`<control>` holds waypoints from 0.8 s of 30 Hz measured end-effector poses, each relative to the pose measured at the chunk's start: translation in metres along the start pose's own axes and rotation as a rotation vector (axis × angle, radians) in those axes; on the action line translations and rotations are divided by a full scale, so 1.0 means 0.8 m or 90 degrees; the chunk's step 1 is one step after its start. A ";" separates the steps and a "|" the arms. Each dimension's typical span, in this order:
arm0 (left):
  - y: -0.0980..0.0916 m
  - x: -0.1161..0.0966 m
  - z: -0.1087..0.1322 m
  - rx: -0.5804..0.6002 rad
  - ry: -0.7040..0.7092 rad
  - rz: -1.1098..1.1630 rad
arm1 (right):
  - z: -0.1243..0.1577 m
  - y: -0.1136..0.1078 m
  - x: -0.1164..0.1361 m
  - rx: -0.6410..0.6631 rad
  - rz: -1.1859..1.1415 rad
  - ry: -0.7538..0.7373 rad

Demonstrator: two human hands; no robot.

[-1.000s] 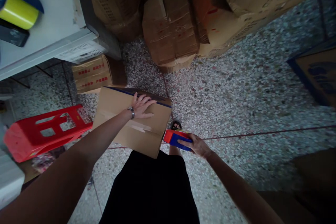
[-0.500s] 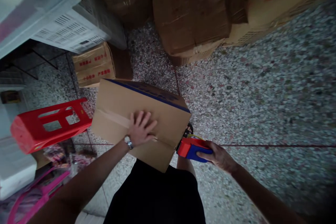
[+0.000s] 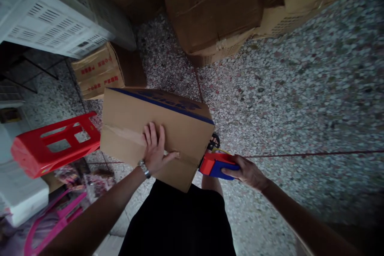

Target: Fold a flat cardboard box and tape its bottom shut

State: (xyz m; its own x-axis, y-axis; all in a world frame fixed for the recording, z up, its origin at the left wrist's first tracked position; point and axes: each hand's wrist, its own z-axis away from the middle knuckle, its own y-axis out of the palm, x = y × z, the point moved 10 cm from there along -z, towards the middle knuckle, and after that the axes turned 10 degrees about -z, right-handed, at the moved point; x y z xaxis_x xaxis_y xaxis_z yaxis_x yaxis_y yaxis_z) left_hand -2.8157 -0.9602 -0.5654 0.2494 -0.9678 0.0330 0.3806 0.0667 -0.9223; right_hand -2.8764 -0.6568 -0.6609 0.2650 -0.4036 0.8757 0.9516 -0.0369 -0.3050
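Note:
A brown cardboard carton (image 3: 126,118) with a blue edge stripe and blue lettering on its far side is in front of my legs. My left hand (image 3: 156,152), wearing a metal-banded watch, lies flat on the carton's top face, fingers spread and thumb out to the right. My right hand (image 3: 246,172) is wrapped round a boxy red-and-blue handheld device (image 3: 222,167) at the carton's right end. The device's dark front lies at or close to that end; contact cannot be made out. A thin yellow strip or cord shows just above the device.
On the left, a red plastic stool (image 3: 66,140) lies on its side. Beyond the carton are a smaller box with red print (image 3: 97,72), a white slotted crate (image 3: 60,28) and large brown cartons (image 3: 213,8). A pink plastic frame (image 3: 61,220) is at lower left. Speckled floor (image 3: 294,100) extends right.
The fingers of my left hand are closer together and the thumb points further right. The carton and the device appear slightly further left and up as the view shifts.

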 end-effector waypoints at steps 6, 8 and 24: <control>0.045 -0.005 -0.013 0.031 -0.017 -0.023 | -0.001 0.004 -0.001 -0.012 0.012 0.008; 0.039 0.001 -0.013 0.032 -0.023 -0.023 | -0.005 0.003 0.005 -0.010 0.029 -0.008; -0.003 -0.168 0.056 -0.090 0.497 -0.077 | -0.067 0.054 -0.053 0.012 -0.029 -0.139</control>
State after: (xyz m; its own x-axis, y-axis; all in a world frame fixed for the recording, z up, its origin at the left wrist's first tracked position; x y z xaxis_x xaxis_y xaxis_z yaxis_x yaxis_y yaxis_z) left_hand -2.8101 -0.8198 -0.5506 -0.5017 -0.8598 -0.0953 0.2355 -0.0297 -0.9714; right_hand -2.8549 -0.6901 -0.7312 0.2476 -0.1938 0.9493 0.9655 -0.0325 -0.2584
